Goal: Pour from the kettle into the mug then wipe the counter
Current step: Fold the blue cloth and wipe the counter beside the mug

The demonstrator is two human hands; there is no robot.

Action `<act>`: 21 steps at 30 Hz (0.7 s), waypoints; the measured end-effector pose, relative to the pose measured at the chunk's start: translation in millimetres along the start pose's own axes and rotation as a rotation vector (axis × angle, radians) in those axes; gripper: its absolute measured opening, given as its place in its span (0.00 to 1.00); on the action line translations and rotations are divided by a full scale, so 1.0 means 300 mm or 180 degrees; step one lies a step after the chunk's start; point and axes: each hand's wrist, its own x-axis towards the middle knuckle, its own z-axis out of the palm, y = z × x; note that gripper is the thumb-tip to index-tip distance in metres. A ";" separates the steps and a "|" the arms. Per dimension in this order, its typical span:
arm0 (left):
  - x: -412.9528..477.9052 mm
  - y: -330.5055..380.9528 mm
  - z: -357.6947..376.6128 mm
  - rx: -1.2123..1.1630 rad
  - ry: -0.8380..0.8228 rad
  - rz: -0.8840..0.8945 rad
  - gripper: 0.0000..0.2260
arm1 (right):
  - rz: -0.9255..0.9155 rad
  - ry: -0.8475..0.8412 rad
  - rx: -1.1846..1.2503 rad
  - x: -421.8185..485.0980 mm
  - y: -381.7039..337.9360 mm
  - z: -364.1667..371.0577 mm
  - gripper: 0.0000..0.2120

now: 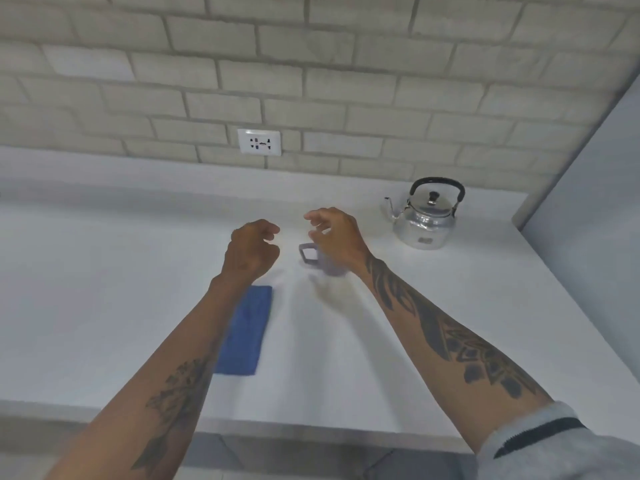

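Note:
A shiny metal kettle (425, 220) with a black handle stands at the back right of the white counter (104, 289), its spout pointing left. A pale lilac mug (320, 261) sits mid-counter, handle to the left, partly hidden behind my right hand (334, 237). That hand hovers over the mug with fingers spread and curved, holding nothing. My left hand (252, 249) floats just left of the mug, fingers loosely curled, empty. A folded blue cloth (247, 332) lies flat on the counter below my left wrist, partly covered by my forearm.
A brick-pattern wall with a white power socket (259, 142) runs behind the counter. A grey panel (588, 202) closes the right side beyond the kettle. The counter's front edge crosses the bottom of the view.

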 end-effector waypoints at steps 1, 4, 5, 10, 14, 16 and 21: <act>-0.031 -0.046 -0.018 -0.0020 0.0004 -0.0106 0.17 | 0.0036 -0.0023 0.0049 -0.016 -0.017 0.043 0.13; -0.114 -0.164 -0.043 -0.0018 -0.0039 -0.0427 0.18 | 0.0072 -0.0180 -0.0102 -0.052 -0.042 0.158 0.12; -0.138 -0.201 -0.045 0.0028 -0.0041 -0.0505 0.17 | 0.0112 -0.0264 -0.0133 -0.061 -0.043 0.193 0.12; -0.244 -0.331 -0.047 0.0405 -0.0090 -0.0873 0.18 | 0.0417 -0.0669 -0.0375 -0.101 -0.015 0.329 0.11; -0.306 -0.366 -0.029 0.1001 -0.0237 -0.0983 0.27 | 0.0532 -0.1024 -0.0803 -0.105 0.019 0.393 0.14; -0.321 -0.371 -0.015 0.1253 -0.0355 -0.1041 0.29 | 0.0503 -0.1135 -0.1027 -0.102 0.032 0.420 0.17; -0.327 -0.381 0.016 0.1491 -0.0527 -0.1202 0.30 | 0.0371 -0.1476 -0.1720 -0.099 0.046 0.479 0.20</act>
